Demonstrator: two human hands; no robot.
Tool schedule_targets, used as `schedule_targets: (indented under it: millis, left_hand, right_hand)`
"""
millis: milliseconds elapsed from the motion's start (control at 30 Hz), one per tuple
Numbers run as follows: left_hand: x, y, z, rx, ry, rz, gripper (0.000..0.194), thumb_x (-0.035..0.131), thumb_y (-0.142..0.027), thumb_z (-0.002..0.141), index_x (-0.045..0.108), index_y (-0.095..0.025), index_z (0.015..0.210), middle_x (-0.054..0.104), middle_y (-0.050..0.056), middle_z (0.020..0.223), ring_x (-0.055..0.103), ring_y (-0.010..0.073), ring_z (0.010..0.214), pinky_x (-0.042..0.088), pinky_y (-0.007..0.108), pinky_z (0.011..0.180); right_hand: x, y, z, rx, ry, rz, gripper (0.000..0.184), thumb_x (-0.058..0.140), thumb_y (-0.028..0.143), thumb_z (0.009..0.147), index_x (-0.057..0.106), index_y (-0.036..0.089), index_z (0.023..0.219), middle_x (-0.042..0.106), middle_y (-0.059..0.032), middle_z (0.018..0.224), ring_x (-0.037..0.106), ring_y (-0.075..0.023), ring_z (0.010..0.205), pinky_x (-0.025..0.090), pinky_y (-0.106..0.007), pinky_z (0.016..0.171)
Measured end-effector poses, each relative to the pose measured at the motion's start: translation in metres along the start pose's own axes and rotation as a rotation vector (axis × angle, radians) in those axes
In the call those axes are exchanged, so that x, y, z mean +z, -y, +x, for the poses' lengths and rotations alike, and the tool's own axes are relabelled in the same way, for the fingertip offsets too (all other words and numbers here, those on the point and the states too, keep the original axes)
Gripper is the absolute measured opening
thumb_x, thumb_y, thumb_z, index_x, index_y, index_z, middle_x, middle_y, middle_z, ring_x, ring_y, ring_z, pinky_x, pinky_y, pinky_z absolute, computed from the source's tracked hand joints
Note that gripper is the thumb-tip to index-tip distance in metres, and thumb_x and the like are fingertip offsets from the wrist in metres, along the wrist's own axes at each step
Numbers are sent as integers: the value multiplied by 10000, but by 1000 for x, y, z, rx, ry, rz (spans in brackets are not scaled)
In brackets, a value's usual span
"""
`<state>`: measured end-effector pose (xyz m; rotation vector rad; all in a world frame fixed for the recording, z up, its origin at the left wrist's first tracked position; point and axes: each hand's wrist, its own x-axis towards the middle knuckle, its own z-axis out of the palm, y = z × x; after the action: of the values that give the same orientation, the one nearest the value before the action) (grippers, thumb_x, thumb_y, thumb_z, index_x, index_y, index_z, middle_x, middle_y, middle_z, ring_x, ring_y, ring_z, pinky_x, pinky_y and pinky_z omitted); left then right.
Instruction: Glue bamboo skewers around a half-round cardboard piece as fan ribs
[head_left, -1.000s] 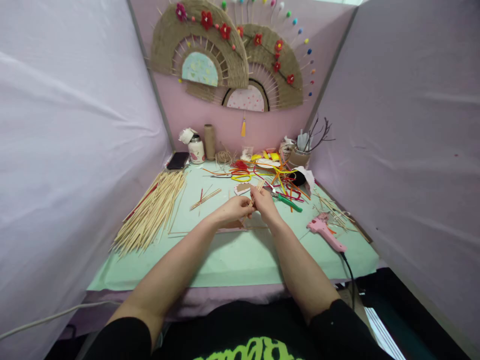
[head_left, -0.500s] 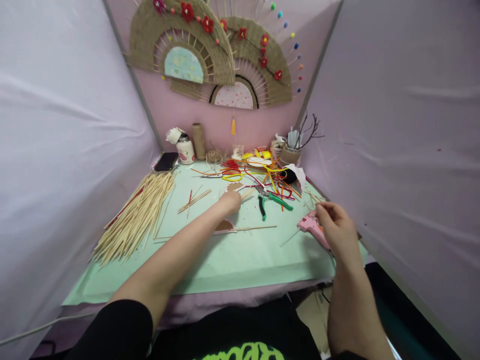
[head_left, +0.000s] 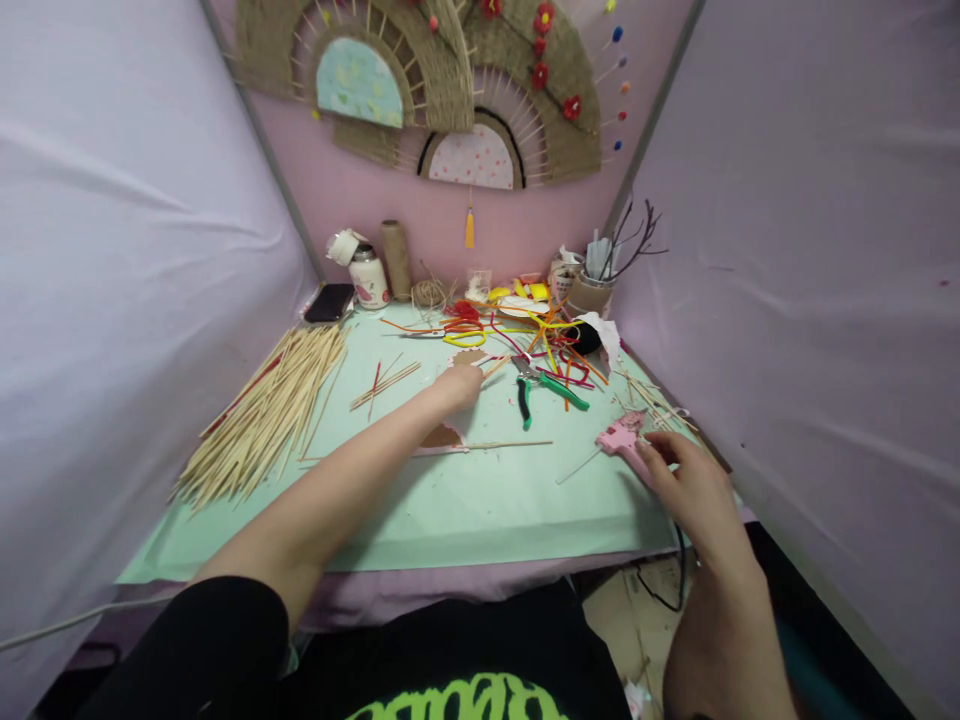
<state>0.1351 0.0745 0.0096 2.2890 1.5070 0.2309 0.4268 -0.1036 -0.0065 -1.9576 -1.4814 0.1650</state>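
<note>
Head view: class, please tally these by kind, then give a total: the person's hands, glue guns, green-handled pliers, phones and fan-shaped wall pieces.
Hands: 2 (left hand, right hand)
Glue gun: 1
Pliers: 1
Phone: 1
Fan-shaped wall pieces: 2 (left fan, right fan)
Total: 7

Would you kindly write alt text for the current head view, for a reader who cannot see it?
A person's right hand is at a pink glue gun while the left hand holds thin sticks over a green tablecloth. Pliers lie between the hands.
</note>
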Motion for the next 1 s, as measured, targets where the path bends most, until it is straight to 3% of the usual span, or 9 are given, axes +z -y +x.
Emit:
schedule_targets:
  millis: [133, 267, 400, 500, 633, 733, 833, 1000]
  left_hand:
    - [-23, -1, -12, 12, 53, -66, 36, 621, -192, 746, 652, -173, 744, 675, 68, 799, 615, 220, 795, 437, 289, 730]
    - [-41, 6, -38, 26, 242, -480, 164, 645, -330, 762, 615, -174, 722, 580, -10, 651, 513, 132, 603, 383, 246, 586]
    - [-36, 16, -67, 11, 308, -828, 300, 754, -417, 675, 628, -157, 755, 546, -33, 626, 471, 92, 543, 363, 224, 536]
    - [-28, 23, -83, -57, 313, -1013, 343, 794, -428, 635, 639, -159, 782, 586, -28, 651, 551, 107, 568, 438, 242, 587]
    - [-21, 32, -94, -90, 307, -1169, 317, 808, -404, 643, 655, -165, 785, 631, -6, 669, 630, 145, 616, 487, 272, 626]
    - [-19, 36, -96, -80, 272, -1186, 335, 826, -402, 621, 673, -158, 792, 636, -6, 662, 625, 143, 596, 478, 259, 595]
    - [-18, 42, -94, -84, 170, -1199, 337, 828, -395, 625, 667, -143, 782, 605, -21, 633, 568, 107, 547, 457, 238, 571]
    - [-22, 57, -88, -201, -188, -1224, 225, 796, -287, 698, 640, -131, 741, 591, -11, 632, 426, 46, 484, 314, 185, 476]
  right_hand:
    - [9, 22, -10, -96, 44, 96, 380, 520, 546, 841, 664, 202, 912, 721, -102, 905, 651, -233, 785, 493, -367, 743]
    - [23, 67, -15, -213, 222, 280, 300, 542, 466, 881, 669, 208, 968, 723, -78, 933, 648, -204, 783, 493, -324, 706]
    - [49, 116, -2, -268, 332, 476, 258, 558, 432, 886, 667, 203, 936, 707, -49, 878, 638, -178, 768, 489, -296, 700]
    - [75, 146, 16, -195, 435, 620, 260, 572, 446, 857, 645, 197, 874, 668, -21, 750, 601, -149, 648, 464, -270, 598]
    - [106, 173, 33, -11, 582, 879, 298, 656, 484, 767, 604, 197, 824, 636, 5, 725, 538, -100, 556, 405, -221, 485]
    - [120, 185, 39, 78, 653, 1030, 311, 738, 454, 697, 580, 189, 737, 605, 25, 669, 508, -73, 539, 392, -190, 479]
    - [128, 191, 45, 194, 654, 1111, 271, 748, 377, 711, 562, 181, 710, 583, 36, 620, 505, -61, 522, 391, -168, 470]
    - [140, 189, 60, 334, 508, 1002, 180, 651, 226, 812, 516, 185, 700, 584, 44, 591, 518, -45, 485, 399, -138, 450]
